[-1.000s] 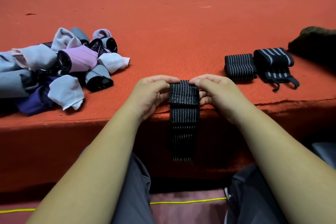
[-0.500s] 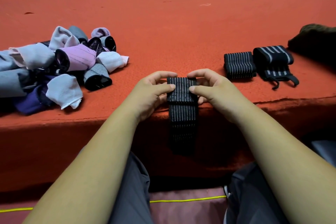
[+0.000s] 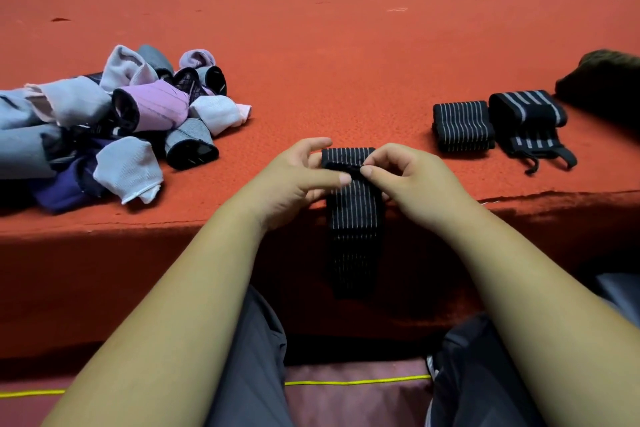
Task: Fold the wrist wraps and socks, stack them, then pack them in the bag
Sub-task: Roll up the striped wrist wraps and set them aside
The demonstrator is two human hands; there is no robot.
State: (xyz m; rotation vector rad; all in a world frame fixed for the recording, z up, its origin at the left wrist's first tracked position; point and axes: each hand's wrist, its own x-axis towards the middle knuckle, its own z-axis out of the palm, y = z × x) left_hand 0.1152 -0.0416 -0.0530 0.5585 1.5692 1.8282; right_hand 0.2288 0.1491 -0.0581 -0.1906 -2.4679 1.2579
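Well to the left of the left grip: a loose pile of socks (image 3: 138,114) on the surface (image 3: 346,55). They are soft knit, in pale grey, lilac, white, dark purple and black. Several are rolled into short tubes with dark open ends, and they touch and overlap.

The surface is covered in orange-red cloth with a fine pebbled weave. The cloth drops over the front edge.

Left grip (image 3: 294,180): fingers curled behind the left edge of the wrist wrap (image 3: 353,218), thumb laid across its top face. It holds the wrap.

Between the two grips: the wrist wrap is a black elastic band with thin white lengthwise stripes and a ribbed texture. Its upper end lies on the surface at the front edge and is turned over into a thick fold. The rest hangs flat down the front drape.

Right grip (image 3: 412,184): thumb and forefinger pinched on the folded edge of the wrap, other fingers curled beside it.

To the right of the right grip: a folded wrap (image 3: 462,126) of the same thin-striped kind, a compact block. Touching it on the far side is a broad-striped wrap (image 3: 526,118), black with wider grey bands and a loop trailing forward.

Furthest right: a dark, soft bundle (image 3: 602,80), cut off by the frame. I cannot tell what it is.
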